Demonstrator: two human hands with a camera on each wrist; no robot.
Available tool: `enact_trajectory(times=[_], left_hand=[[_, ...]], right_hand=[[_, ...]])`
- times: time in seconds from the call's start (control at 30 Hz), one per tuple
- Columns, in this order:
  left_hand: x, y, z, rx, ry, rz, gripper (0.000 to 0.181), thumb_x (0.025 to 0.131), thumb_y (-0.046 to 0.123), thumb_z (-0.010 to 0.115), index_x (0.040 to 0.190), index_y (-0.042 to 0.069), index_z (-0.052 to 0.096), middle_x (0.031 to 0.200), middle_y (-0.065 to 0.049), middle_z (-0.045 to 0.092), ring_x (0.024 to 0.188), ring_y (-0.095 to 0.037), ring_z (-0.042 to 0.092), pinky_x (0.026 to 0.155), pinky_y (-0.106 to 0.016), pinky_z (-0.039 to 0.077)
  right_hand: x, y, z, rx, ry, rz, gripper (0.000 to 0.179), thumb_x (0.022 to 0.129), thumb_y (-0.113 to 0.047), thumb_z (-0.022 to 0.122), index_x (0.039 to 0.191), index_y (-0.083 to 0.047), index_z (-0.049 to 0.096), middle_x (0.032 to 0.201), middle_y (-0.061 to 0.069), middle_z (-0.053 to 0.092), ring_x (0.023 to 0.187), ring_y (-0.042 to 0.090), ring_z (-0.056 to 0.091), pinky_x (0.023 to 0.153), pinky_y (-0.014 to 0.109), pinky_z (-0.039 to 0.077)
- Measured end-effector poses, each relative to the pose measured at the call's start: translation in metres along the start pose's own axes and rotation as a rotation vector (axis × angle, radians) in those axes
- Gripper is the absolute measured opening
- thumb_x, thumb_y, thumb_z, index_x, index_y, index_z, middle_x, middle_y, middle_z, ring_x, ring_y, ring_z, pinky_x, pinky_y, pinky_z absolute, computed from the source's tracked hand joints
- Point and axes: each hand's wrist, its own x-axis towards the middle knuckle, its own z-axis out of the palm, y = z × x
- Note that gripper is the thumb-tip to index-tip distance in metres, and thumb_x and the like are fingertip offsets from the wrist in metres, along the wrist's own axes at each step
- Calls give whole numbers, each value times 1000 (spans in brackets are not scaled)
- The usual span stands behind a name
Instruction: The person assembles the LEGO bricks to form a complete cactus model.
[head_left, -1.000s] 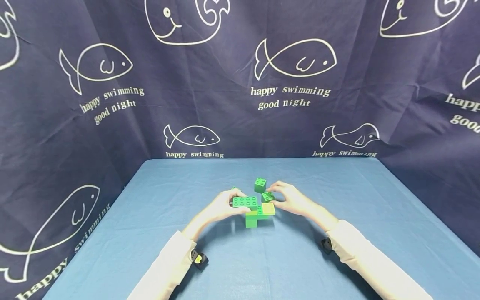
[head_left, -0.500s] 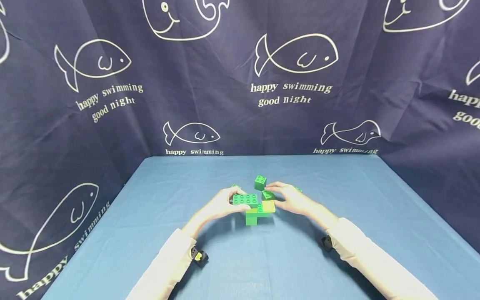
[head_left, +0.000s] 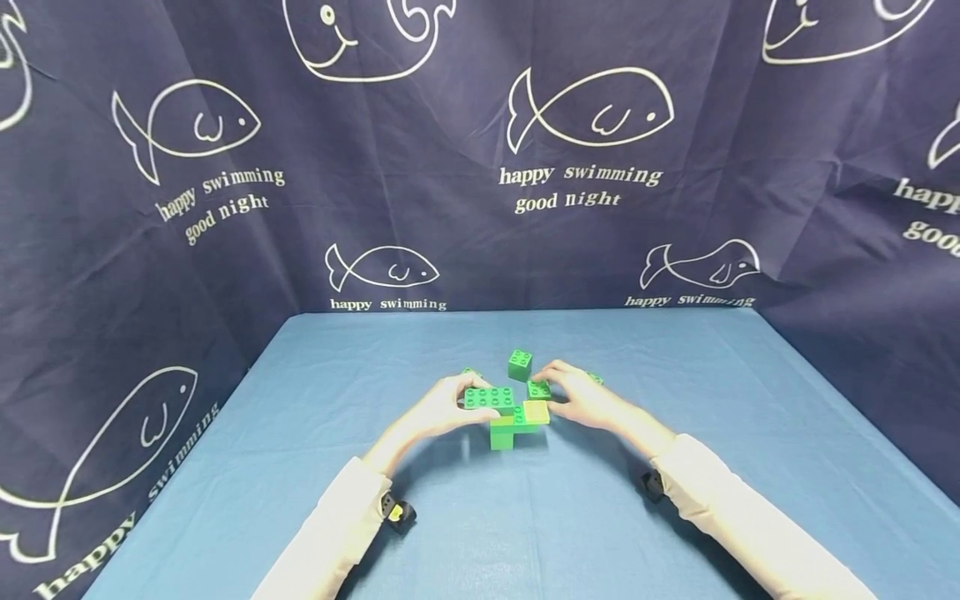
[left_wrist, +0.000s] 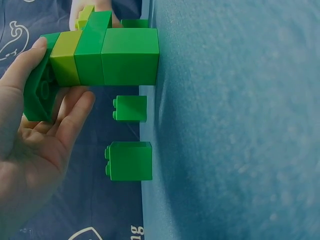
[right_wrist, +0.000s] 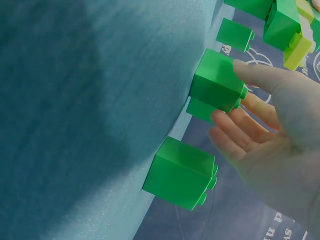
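My left hand (head_left: 442,408) grips the long green toy brick (head_left: 487,398) on top of a small stack, thumb on the near side. Below that brick are a yellow-green layer (left_wrist: 66,57), a green layer (left_wrist: 92,55) and a square green brick (left_wrist: 131,57) as its foot. A yellow-green piece (head_left: 536,412) sits on the stack's right arm. Just right of the stack, my right hand (head_left: 585,396) has its thumb and fingers round a small green brick (right_wrist: 217,80), which stands on the table with studs up.
A loose green brick (head_left: 520,365) stands behind the hands. Another green brick (head_left: 595,377) shows partly past the right hand, and one (head_left: 471,372) behind the left. A blue cloth (head_left: 480,533) covers the table; a dark fish-print curtain (head_left: 480,225) surrounds it.
The small green brick at my right hand has turned and shifted slightly right, and the fingers have moved round it. My left hand and the stack hold nearly still.
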Motion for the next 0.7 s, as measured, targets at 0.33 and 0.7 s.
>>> enact_trajectory(times=[0.33,0.7], left_hand=[[-2,2,-1,-10,7,-9,28,80,15,74,104,3,64,93,-6,63,79,-4,54,75,-21,47],[4,-14,4,-15,7,-11,28,80,16,74,104,5,64,94,-5,63,79,-5,53,73,-20,46]], right_hand=[[-2,-1,0,14,-34,43,44,79,-9,70,117,9,55,105,18,59,91,28,61,82,42,52],[-3,-1,1,15,-62,48,33,79,-5,69,109,5,58,102,17,63,83,25,62,76,37,53]])
